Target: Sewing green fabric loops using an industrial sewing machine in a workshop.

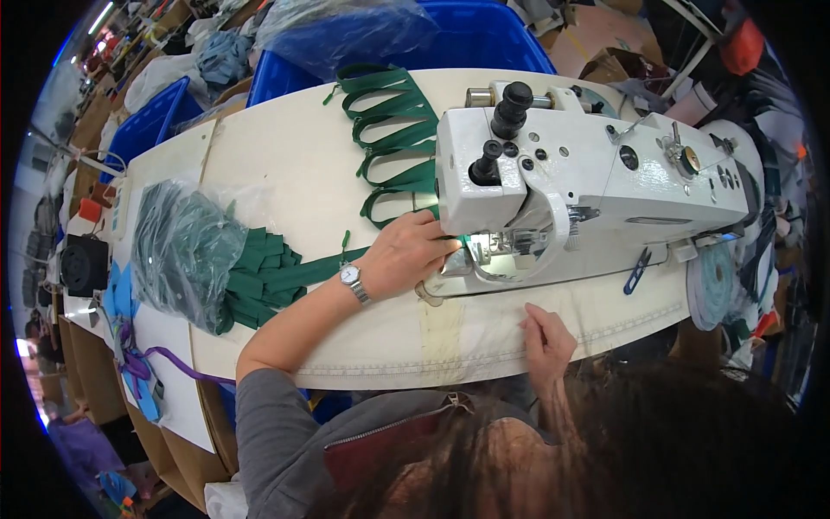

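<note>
- Left hand: at the front of the white sewing machine, fingers bent and held together over green cloth beside the needle area; the thumb is hidden, so I cannot tell whether they pinch or only press.
- Right hand: at 4 o'clock from the left, by the near edge of the table, fingers loosely curled, nothing seen in them.
- Green strip: runs from the left hand towards 9 o'clock, to the bundle of strips partly inside a clear bag.
- Green loops: at 12 o'clock from the left hand, flat on the table.
- Handling: the strip looks light, soft and limp, unlikely to break; best held flat by both edges, near the needle but clear of it.
</note>
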Demonstrator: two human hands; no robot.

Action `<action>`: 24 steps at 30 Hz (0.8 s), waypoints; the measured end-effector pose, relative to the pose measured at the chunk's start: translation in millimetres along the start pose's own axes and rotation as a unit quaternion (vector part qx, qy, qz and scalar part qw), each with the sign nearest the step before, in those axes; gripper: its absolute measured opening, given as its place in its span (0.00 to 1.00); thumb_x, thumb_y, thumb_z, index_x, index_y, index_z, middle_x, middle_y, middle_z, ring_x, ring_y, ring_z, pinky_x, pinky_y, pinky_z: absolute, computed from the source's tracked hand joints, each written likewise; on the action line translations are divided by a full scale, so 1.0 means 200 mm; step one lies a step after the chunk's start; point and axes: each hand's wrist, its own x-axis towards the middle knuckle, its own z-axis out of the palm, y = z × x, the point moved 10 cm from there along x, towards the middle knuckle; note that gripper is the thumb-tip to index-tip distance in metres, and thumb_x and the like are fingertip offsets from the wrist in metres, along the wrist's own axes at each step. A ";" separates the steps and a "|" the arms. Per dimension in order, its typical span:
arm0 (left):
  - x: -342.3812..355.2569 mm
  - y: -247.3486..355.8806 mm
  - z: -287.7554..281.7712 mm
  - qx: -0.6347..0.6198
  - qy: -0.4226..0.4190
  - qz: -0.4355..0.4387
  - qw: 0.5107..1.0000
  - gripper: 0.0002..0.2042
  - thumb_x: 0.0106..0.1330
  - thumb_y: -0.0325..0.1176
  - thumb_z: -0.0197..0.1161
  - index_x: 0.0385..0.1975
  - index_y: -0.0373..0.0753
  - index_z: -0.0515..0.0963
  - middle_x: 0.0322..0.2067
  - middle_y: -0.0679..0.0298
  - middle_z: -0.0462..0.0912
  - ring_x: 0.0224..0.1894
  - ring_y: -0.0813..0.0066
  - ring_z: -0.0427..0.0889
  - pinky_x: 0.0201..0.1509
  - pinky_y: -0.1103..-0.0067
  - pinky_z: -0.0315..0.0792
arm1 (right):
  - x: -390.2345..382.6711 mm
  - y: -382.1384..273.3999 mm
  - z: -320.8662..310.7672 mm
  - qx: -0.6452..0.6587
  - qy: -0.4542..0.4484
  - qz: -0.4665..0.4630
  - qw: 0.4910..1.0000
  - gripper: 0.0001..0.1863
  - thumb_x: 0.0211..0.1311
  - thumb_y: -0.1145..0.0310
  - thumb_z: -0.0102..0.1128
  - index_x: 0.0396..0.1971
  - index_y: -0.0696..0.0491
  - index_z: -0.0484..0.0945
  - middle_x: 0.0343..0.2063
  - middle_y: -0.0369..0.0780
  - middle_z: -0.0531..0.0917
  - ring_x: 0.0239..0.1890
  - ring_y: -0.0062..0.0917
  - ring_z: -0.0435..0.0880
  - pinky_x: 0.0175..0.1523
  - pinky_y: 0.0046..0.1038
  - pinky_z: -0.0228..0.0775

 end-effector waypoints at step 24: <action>-0.34 -0.02 -0.06 -0.688 0.122 -0.370 0.612 0.23 0.63 0.22 0.55 0.60 0.33 0.68 0.55 0.61 0.75 0.51 0.70 0.77 0.57 0.72 0.71 | -0.02 -0.38 0.64 0.229 -0.268 0.038 0.935 0.14 0.60 0.68 0.62 0.42 0.61 0.79 0.33 0.40 0.84 0.32 0.23 0.82 0.32 0.19 0.74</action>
